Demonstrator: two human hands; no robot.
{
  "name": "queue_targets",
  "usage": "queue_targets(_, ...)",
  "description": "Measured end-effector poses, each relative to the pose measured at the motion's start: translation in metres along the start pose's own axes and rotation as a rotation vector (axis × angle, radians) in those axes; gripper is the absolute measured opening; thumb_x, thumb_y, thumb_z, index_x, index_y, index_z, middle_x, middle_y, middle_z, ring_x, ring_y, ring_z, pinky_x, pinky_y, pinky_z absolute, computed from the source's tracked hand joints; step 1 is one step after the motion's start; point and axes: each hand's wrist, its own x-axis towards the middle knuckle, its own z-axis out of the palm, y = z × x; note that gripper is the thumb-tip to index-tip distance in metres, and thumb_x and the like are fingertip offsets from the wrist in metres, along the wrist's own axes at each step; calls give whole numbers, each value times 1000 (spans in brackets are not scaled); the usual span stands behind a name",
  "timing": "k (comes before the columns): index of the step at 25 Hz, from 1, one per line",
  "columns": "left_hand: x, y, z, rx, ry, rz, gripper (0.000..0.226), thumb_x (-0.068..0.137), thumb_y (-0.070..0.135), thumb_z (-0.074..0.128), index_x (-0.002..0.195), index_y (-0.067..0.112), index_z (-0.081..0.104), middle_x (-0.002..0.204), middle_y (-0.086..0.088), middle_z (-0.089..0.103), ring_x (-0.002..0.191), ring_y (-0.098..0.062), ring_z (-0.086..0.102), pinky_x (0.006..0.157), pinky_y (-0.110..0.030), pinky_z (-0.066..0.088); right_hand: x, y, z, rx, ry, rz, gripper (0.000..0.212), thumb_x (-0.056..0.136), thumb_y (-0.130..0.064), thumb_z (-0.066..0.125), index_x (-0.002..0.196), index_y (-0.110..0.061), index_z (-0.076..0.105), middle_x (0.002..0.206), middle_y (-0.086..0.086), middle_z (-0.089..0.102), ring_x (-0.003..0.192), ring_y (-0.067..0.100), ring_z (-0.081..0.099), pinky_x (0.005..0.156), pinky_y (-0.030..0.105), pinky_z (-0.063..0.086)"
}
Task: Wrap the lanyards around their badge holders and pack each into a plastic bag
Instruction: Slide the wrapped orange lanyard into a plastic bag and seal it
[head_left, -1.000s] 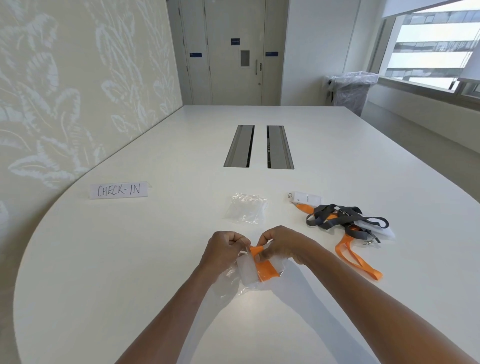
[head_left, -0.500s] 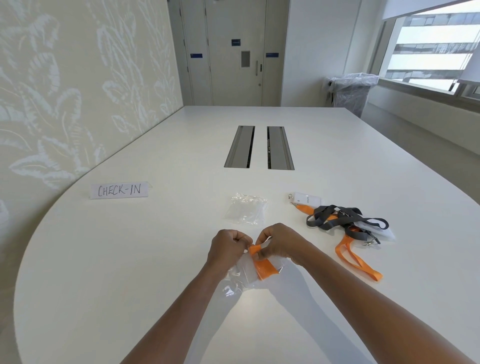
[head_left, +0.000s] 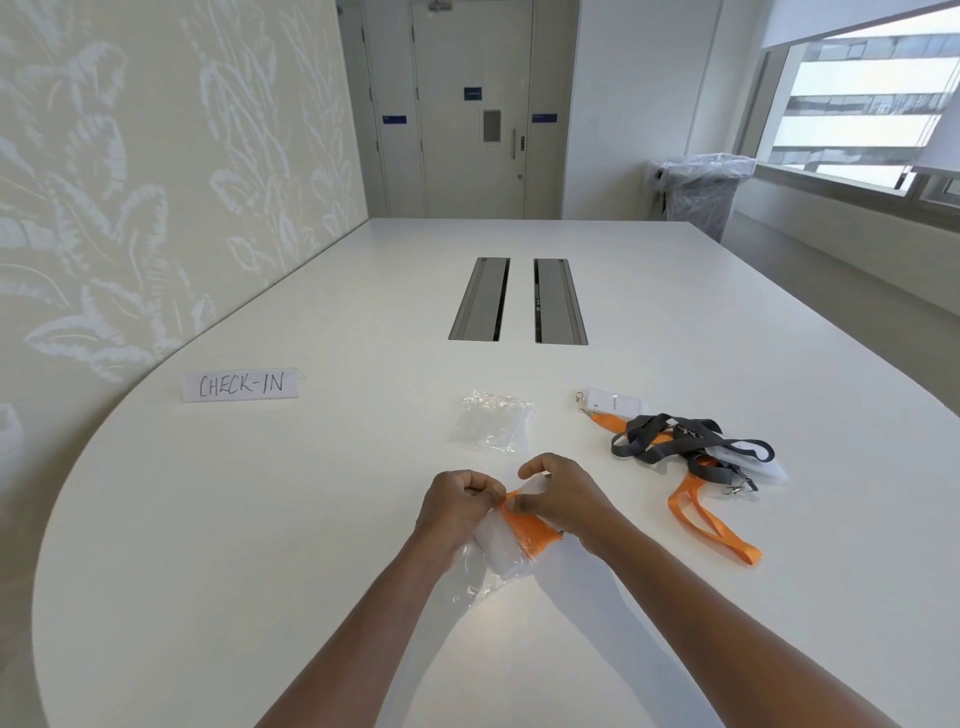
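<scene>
Both forearms reach forward over the white tabletop (head_left: 260, 519). The left hand (head_left: 457, 512) and right hand (head_left: 563, 499) meet knuckle to knuckle, fingers curled — both pinching a clear plastic bag (head_left: 491, 558) with the orange-wrapped badge holder (head_left: 530, 530) hanging just beneath them. Spare bags (head_left: 493, 426) lie beyond — loose lanyards (head_left: 691, 457) to the right.

My curled fingers (head_left: 480, 486) hide the clear plastic bag's (head_left: 485, 558) mouth; beneath them, the orange-wrapped badge holder (head_left: 527, 530) blurs.
</scene>
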Motion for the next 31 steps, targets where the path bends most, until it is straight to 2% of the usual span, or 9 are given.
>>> queue_targets(3,-1,-2,0,-8,15,14,5,89,19,75,86,16,76,86,-3,77,80,-20,72,76,-35,60,-6,6,-3,64,-37,-8,40,76,-31,85,109,-28,63,103,-3,58,79,13,60,51,25,52)
queue_targets(7,-2,-5,1,-87,32,-7,6,89,16,73,84,15,76,84,-4,77,76,-20,70,76,-37,60,-10,16,-12,222,25,63,35,81,-27,82,109,-21,62,104,9,66,84,23,68,71,34,60)
queue_targets(9,-2,-5,1,-120,44,-24,6,90,16,74,84,14,76,84,-5,78,76,-21,70,78,-42,61,-15,23,-15,299,65,125,32,82,-22,82,107,-22,62,99,8,68,79,24,72,78,38,63)
queue_targets(12,-1,-6,2,-124,54,-23,6,89,17,74,83,15,76,81,-2,78,74,-18,70,74,-39,61,-21,32,-9,333,97,45,29,84,-10,78,104,-26,65,88,7,72,75,23,73,79,45,63)
queue_targets(15,-1,-6,0,-106,64,-24,6,88,19,75,83,17,77,76,4,78,70,-13,71,63,-28,59,-26,32,-4,300,135,-34,30,85,-10,76,102,-32,67,84,3,74,75,21,74,78,42,63)
queue_targets(20,0,-1,-3,-122,86,-22,5,87,20,77,82,18,78,78,4,78,75,-17,73,73,-33,62,-25,26,-6,298,135,-90,29,87,-15,75,105,-36,68,94,0,70,76,17,72,65,28,63)
queue_targets(24,0,2,-2,-103,108,-13,6,87,23,76,82,20,78,76,8,77,73,-13,71,61,-25,54,-29,20,0,330,103,-115,22,88,-23,74,99,-39,64,100,-4,66,74,16,71,56,22,58)
queue_targets(28,0,2,-1,-103,103,-21,5,86,23,77,82,20,78,75,8,77,72,-12,71,58,-21,51,-29,18,3,278,119,-139,36,84,-20,79,103,-45,61,97,-5,65,61,13,70,55,23,59)
queue_targets(31,2,2,-3,-94,96,8,6,85,21,78,79,20,78,75,11,77,71,-7,70,61,-18,51,-29,18,3,255,125,-161,44,83,-19,79,102,-53,57,93,-5,64,58,11,69,50,18,54)
